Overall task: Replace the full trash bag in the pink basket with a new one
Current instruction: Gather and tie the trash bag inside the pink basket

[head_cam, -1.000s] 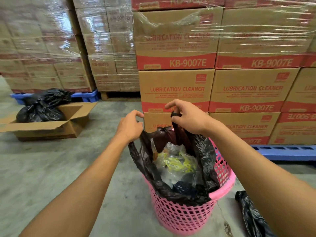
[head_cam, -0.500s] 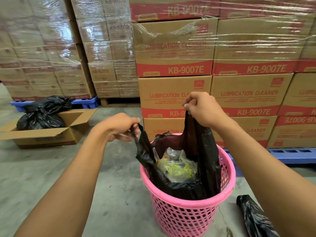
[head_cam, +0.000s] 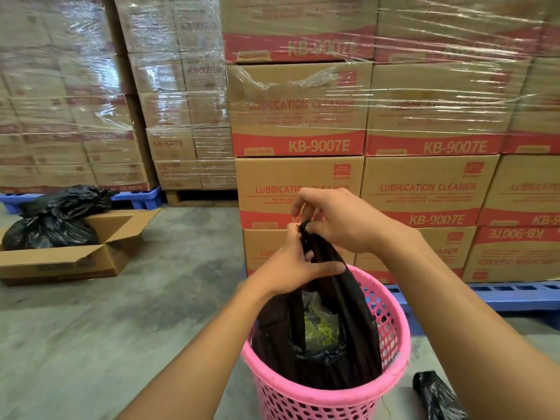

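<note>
Far left: an open cardboard box (head_cam: 69,257) is sitting on the concrete floor (head_cam: 151,298), holding tied black bags (head_cam: 57,218). Behind it, shrink-wrapped cartons (head_cam: 75,116) are standing on a blue pallet (head_cam: 136,197).

Centre: the left hand (head_cam: 291,268) is closing around the gathered neck of the black trash bag (head_cam: 342,338), fingers curled on the plastic, one finger lying straight across it. Just above and touching, the right hand (head_cam: 342,222) is pinching the bag's top ends between fingertips. The bag is hanging inside the pink basket (head_cam: 391,334), its mouth partly open, showing clear and yellow-green waste.

Behind: stacked "LUBRICATION CLEANER" cartons (head_cam: 424,192) are filling the far wall.

Near right: a rolled black bag (head_cam: 436,395) is lying on the floor beside the basket.
</note>
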